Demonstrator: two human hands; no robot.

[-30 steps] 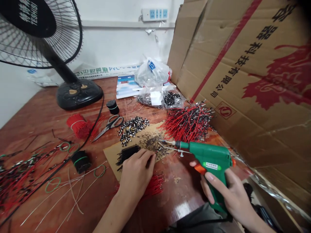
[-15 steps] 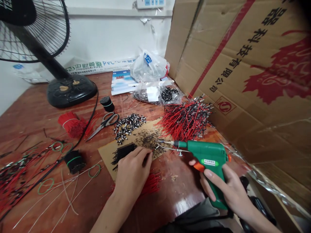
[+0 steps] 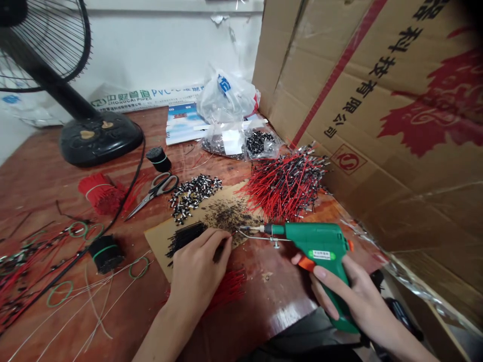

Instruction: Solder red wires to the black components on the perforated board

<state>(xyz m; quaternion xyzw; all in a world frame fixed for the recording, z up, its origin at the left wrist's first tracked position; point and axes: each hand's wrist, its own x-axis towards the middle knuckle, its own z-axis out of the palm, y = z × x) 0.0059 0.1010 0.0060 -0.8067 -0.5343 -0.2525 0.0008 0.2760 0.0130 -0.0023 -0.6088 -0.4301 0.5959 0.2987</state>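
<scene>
My right hand [image 3: 356, 289] is wrapped round the handle of a green soldering gun [image 3: 317, 236], fingers at its orange trigger. The gun's metal tip and thin solder feed tube point left, at the fingertips of my left hand [image 3: 199, 259]. Those fingers are pinched on a thin red wire [image 3: 234, 233], of which only a short end shows; whether the tip touches it I cannot tell. Under and beside my left hand lie black wires [image 3: 184, 237] on a cardboard sheet [image 3: 158, 245]. Loose red wires [image 3: 232, 285] lie below my wrist. Small black-and-silver connectors [image 3: 194, 193] are heaped beyond.
A large pile of red and black wires [image 3: 285, 186] lies against a tall cardboard box [image 3: 362, 166] on the right. Scissors [image 3: 154, 193], a red wire bundle [image 3: 100, 193] and a black wire bundle [image 3: 105, 253] lie left. Behind stand a fan [image 3: 100, 138] and plastic bags [image 3: 228, 100].
The view has shifted slightly, so most things sit further left. The soldering gun's tip has come closer to my left fingertips. Both hands keep their grips.
</scene>
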